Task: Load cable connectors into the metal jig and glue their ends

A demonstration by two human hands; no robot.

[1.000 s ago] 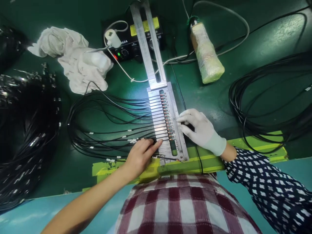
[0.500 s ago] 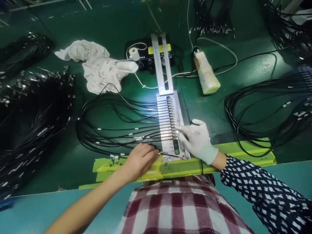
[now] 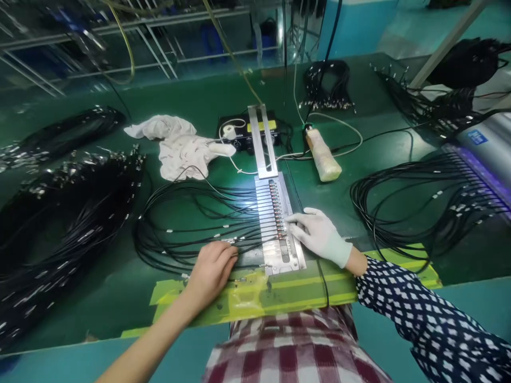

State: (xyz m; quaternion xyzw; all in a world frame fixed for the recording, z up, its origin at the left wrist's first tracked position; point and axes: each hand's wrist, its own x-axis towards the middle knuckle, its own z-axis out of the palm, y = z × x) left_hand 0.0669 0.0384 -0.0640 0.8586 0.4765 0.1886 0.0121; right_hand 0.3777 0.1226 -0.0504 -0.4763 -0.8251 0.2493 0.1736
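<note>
From here the jig (image 3: 273,255) is a long, silvery metal plate lying flat, with a narrow slot down its length. The black cables (image 3: 139,229) curl in a loose loop on its left — many of their ends running side by side across it to the slot.

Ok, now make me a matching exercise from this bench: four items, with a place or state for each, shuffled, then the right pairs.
Column one
1. Right hand
2. Left hand
3. White cloth
4. Yellow tape

Column two
a. Along the near edge of the green table
b. Bare, beside the black cables
c. Gloved in white, at the right side of the metal fixture
d. Crumpled, to the left of the black box

Right pairs: 1-c, 2-b, 3-d, 4-a
</note>
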